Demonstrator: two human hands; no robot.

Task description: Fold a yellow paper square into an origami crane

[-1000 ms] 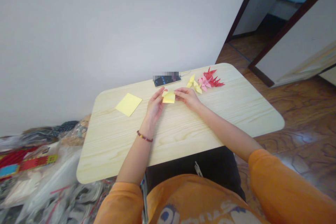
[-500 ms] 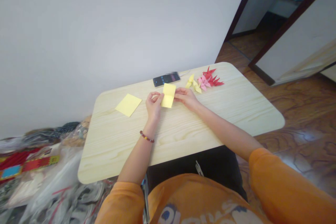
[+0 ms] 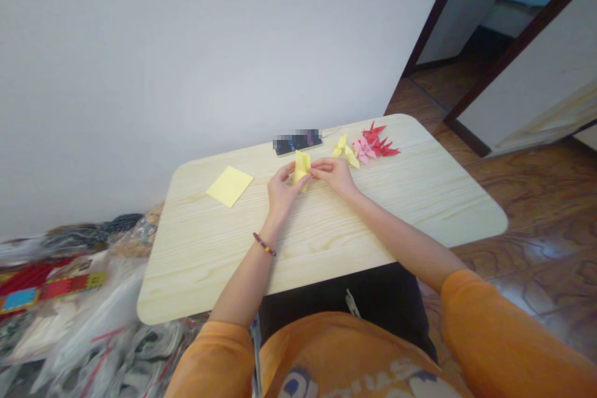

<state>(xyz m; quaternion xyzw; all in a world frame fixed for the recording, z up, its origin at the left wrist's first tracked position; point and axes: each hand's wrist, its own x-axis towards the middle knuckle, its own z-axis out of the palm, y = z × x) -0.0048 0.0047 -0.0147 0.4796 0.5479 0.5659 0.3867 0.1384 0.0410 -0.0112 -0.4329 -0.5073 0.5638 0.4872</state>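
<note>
A creased piece of yellow origami paper is held up over the middle of the table, its faces bent toward each other. My left hand grips its left and lower side, with the thumb across the front. At the right edge, the fingertips of my right hand pinch the same paper. Flat on the table to the left lies a square of yellow paper. Right of the hands are folded yellow paper figures, a pink one and red ones.
A phone lies at the back of the light wooden table, close to the white wall. Plastic bags and other goods are piled on the floor at the left. A doorway stands at the right.
The held paper has gone from nearly flat to bent inward. My left hand has moved right, its thumb now across the paper, and my right fingers have closed on its edge.
</note>
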